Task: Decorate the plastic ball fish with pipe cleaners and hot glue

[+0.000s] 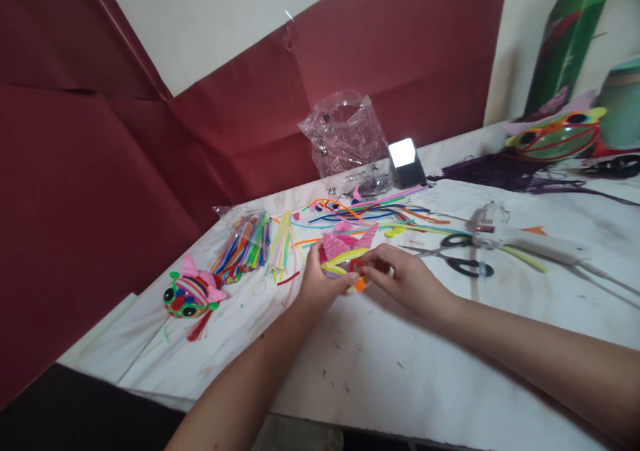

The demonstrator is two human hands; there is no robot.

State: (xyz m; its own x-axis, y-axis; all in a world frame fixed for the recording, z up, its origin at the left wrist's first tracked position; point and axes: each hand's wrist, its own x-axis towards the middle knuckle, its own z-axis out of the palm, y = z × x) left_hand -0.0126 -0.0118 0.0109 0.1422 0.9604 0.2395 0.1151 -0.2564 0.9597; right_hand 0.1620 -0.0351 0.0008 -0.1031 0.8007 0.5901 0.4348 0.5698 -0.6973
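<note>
My left hand (316, 279) is closed around a small craft piece (345, 254) with pink ribbed ears and yellow, red and orange strips, held just above the white table (400, 371). From the right, my right hand (400, 276) pinches the red and orange part of the same piece. Both hands meet at the middle of the table. A finished pig-like craft (190, 294) with pink ears and a red tassel lies to the left, apart from the hands.
A bundle of coloured strips in a clear bag (245, 244) and loose strips (360, 214) lie behind the hands. Scissors (457, 254) and a white glue gun (520, 241) sit at the right. A crumpled clear bag (345, 134) and a small cube (406, 161) stand by the maroon wall.
</note>
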